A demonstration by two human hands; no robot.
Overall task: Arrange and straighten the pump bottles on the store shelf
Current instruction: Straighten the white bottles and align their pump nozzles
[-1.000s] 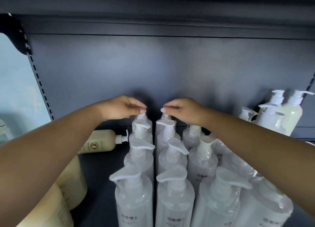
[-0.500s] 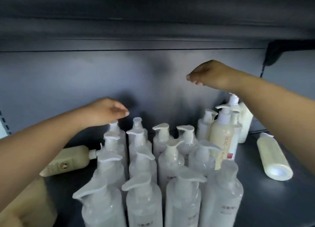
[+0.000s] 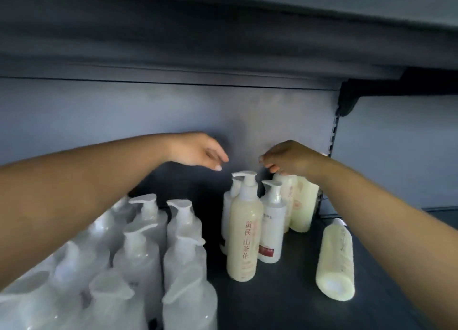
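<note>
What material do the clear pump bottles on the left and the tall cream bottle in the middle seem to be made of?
The clear pump bottles look like translucent, slightly frosted plastic: light passes through and glossy highlights show on their shoulders. The tall cream bottle looks like smooth, semi-glossy plastic, either translucent with cream liquid inside or itself cream-coloured; the blur leaves this open. Its white pump head seems matte opaque plastic.

I see bare shelf floor right of the tall cream bottle, ending at a toppled bottle. Left of it, packed clear bottles block passage; behind it, more upright bottles crowd the back.
</note>
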